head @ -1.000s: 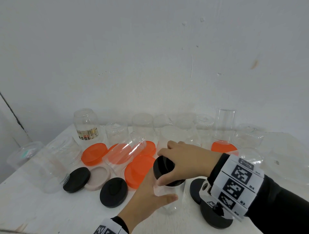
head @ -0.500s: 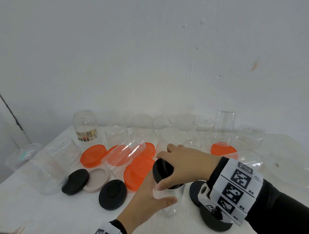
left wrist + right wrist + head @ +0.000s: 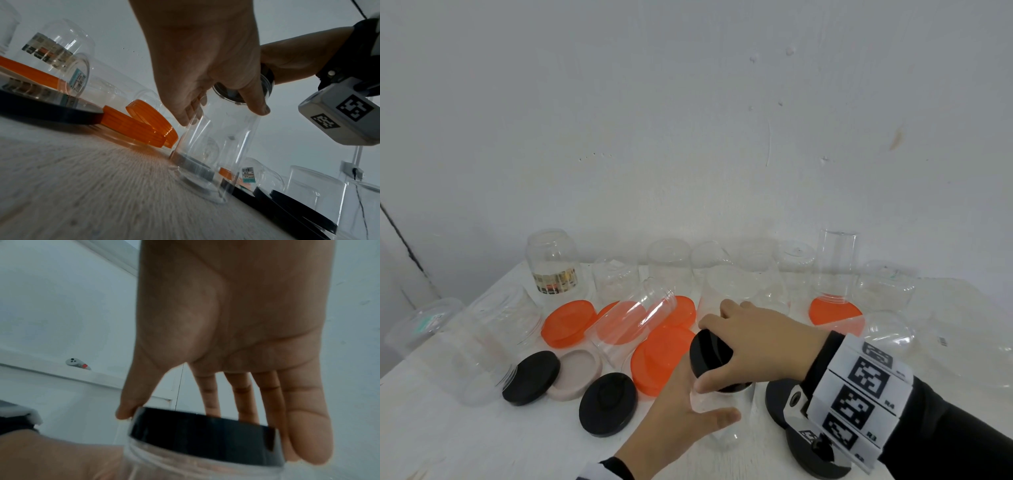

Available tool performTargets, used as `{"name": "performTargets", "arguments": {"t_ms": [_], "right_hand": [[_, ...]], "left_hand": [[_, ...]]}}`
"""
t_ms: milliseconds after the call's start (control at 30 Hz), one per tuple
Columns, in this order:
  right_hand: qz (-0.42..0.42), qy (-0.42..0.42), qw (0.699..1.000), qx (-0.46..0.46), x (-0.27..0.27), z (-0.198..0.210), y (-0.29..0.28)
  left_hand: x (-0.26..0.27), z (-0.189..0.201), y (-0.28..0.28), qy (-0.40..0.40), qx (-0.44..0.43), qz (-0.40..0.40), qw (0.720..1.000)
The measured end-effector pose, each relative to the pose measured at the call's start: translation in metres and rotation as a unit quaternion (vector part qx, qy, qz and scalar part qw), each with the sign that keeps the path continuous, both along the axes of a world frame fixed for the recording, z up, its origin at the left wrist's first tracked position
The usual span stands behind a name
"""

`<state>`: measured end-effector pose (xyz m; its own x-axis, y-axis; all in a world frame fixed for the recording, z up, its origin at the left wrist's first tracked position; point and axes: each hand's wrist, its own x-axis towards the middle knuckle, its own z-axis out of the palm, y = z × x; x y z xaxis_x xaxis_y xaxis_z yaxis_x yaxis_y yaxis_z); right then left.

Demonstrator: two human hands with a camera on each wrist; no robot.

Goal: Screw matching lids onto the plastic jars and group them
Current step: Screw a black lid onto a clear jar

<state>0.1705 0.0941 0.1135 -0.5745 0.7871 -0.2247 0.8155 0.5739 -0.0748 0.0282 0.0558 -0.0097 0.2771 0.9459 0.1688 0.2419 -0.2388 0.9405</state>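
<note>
A clear plastic jar (image 3: 724, 428) (image 3: 216, 146) stands upright on the white table near the front. My left hand (image 3: 681, 421) (image 3: 205, 97) wraps around its upper body, thumb on the near side. A black lid (image 3: 710, 353) (image 3: 201, 430) sits on the jar's mouth. My right hand (image 3: 753, 339) (image 3: 226, 402) grips that lid from above, thumb on one edge and the fingers on the far rim. Loose black lids (image 3: 607, 404) and orange lids (image 3: 568, 323) lie to the left.
Several empty clear jars (image 3: 551, 263) stand along the back wall (image 3: 688, 137); one jar (image 3: 633, 320) lies on its side over orange lids. A beige lid (image 3: 578, 375) rests between two black ones. More black lids (image 3: 777, 401) lie under my right wrist. The table's left edge is close.
My right hand has turned slightly on the black lid, and the thumb has slid along its edge. The left hand keeps its hold on the jar, which stays in place.
</note>
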Motion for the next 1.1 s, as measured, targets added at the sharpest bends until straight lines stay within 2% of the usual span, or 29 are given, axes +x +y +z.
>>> {"name": "performTargets", "arguments": {"t_ms": [67,233,367,567,767,1100], "right_hand": [[-0.002,0.004,1.000,-0.008,0.000,0.001,0.000],[0.044,0.017,0.994,-0.096,0.005,0.013,0.002],[0.037,0.016,0.995,-0.087,0.005,0.012,0.003],[-0.007,-0.006,1.000,0.004,-0.002,0.000,0.001],[0.034,0.000,0.993,-0.115,0.004,0.011,0.003],[0.033,0.002,0.995,-0.097,0.003,0.007,0.005]], "left_hand": [[0.000,0.000,0.000,0.000,0.002,-0.004,1.000],[0.000,-0.004,0.002,-0.017,-0.030,0.004,0.999],[0.000,-0.003,0.002,-0.011,-0.015,0.009,1.000],[0.001,0.003,0.000,-0.007,0.008,-0.006,1.000],[-0.001,-0.003,0.003,-0.003,-0.029,0.003,1.000],[-0.001,-0.002,0.003,0.006,-0.056,0.008,0.998]]}}
